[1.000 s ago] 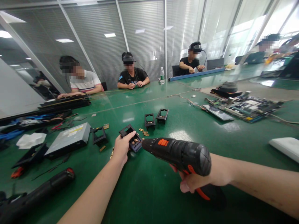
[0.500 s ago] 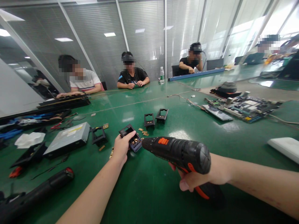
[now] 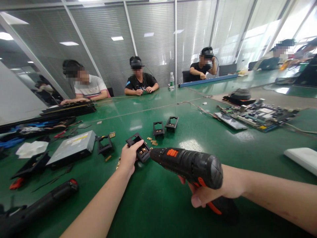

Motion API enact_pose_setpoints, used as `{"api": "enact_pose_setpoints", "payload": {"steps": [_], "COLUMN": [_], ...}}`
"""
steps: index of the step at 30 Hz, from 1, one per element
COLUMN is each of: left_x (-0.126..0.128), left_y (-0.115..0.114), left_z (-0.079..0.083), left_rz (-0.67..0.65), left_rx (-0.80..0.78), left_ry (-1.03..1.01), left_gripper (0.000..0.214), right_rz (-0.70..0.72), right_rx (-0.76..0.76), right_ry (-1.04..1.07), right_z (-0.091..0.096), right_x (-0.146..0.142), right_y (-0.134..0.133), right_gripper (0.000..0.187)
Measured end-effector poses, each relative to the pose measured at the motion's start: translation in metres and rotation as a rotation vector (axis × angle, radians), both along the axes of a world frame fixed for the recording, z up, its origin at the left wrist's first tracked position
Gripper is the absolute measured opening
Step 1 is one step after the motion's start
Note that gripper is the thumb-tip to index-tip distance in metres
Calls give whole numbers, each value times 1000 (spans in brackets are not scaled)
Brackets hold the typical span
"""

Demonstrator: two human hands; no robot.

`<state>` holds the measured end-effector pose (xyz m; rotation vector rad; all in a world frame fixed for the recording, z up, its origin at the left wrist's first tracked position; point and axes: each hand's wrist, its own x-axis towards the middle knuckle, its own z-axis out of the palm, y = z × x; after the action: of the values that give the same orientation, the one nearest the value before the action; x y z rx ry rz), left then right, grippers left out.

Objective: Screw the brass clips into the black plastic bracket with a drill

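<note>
My left hand [image 3: 129, 155] is closed on a black plastic frame [image 3: 143, 158], its thumb across the near side. Brass-coloured parts show inside the frame. My right hand [image 3: 201, 193] grips a black and orange cordless drill [image 3: 185, 163] by its handle. The drill's nose points left and reaches the frame's right side; whether its bit touches a part there is hidden. Small brass plates [image 3: 152, 141] lie just beyond the held frame. Two similar black frames, one at the front [image 3: 158, 129] and one behind [image 3: 172, 123], stand farther back.
At left are another black frame [image 3: 105, 145], a silver disc drive [image 3: 71, 148], white tissue [image 3: 32, 148] and a black tool [image 3: 42, 205]. A circuit board [image 3: 262, 114] and phone [image 3: 230, 120] lie at right, near a white box [image 3: 302, 160]. Several people sit across the green table.
Both hands keep their grips, and the frame stays almost in place. The back end of the drill has dropped very slightly in view.
</note>
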<state>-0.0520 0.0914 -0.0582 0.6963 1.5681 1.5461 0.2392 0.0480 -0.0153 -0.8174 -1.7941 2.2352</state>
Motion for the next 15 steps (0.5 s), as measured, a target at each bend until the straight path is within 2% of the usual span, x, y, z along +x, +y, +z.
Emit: {"api": "enact_pose_setpoints", "payload": {"steps": [5,9,12,15], "left_x": [0,0,0,-1], "left_y": [-1,-1,-1,0], "left_z": [0,0,0,-1], "left_rz": [-3,-10,-14,-16], "left_rx": [2,-1,-3,-4], "left_ry": [14,12,18,24], "left_gripper": [33,34,35,36], "right_rz": [-36,-17,6,-27], "right_rx": [3,1,2,-9], "right_ry": [-9,-11,-2,-15], "right_z": [-2,-6,-2,4], "right_x": [1,2,1,0], "right_y": [0,1,1,0], "right_gripper": [53,58,63,56]}}
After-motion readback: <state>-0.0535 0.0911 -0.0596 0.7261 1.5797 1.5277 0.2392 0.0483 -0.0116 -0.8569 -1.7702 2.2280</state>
